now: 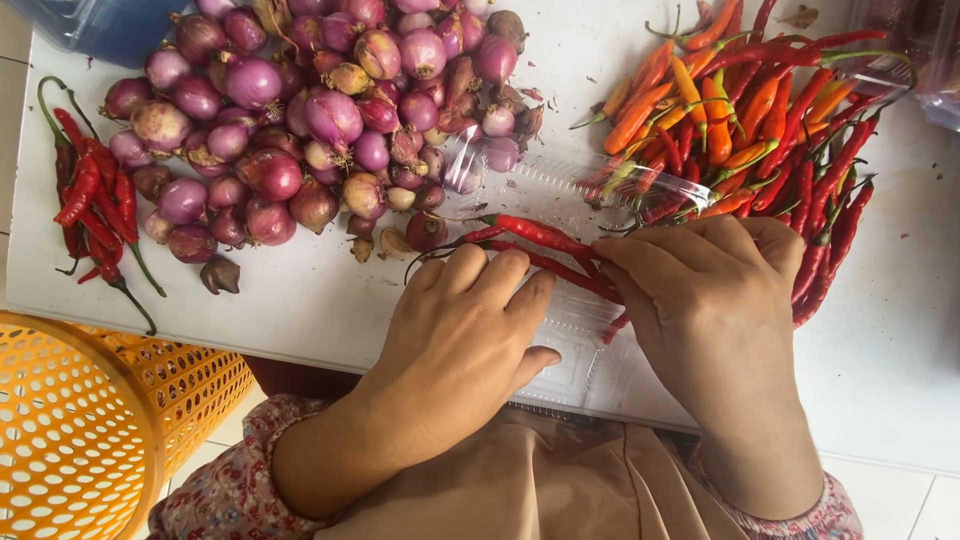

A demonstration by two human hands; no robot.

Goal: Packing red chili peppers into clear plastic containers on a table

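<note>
White worktop (pixel 320 310), matte, lightly stained, seen straight down from the head camera. Pale tiled floor shows at the left edge and lower right corner. Person seated close, tan cloth over the lap, floral sleeves at both wrists.

On the worktop: large heap of purple shallots (pixel 320 120) upper left; small bunch of red chillies (pixel 90 200) at the far left, green stems trailing toward the worktop edge; big pile of red and orange chillies (pixel 760 130) upper right. A clear plastic tray (pixel 570 180) lies between the shallots and the big pile, and runs under both hands toward the near edge. Orange perforated basket (pixel 70 430) sits below the worktop at lower left.

Left hand (pixel 465 340) lies palm down, fingers pressed onto two long red chillies (pixel 540 245) that rest across the tray, just in front of the person. Right hand (pixel 700 300) meets the same chillies at their right end; its grip is pinched narrow on them, fingertips curled under.

Hard to make out: the tray's outline, since it is transparent and glares. The right ends of the held chillies are hidden beneath the right hand. A blue tub (pixel 110 25) at upper left and a plastic bag (pixel 920 50) at upper right are cut off by the frame. The basket's contents cannot be seen.
</note>
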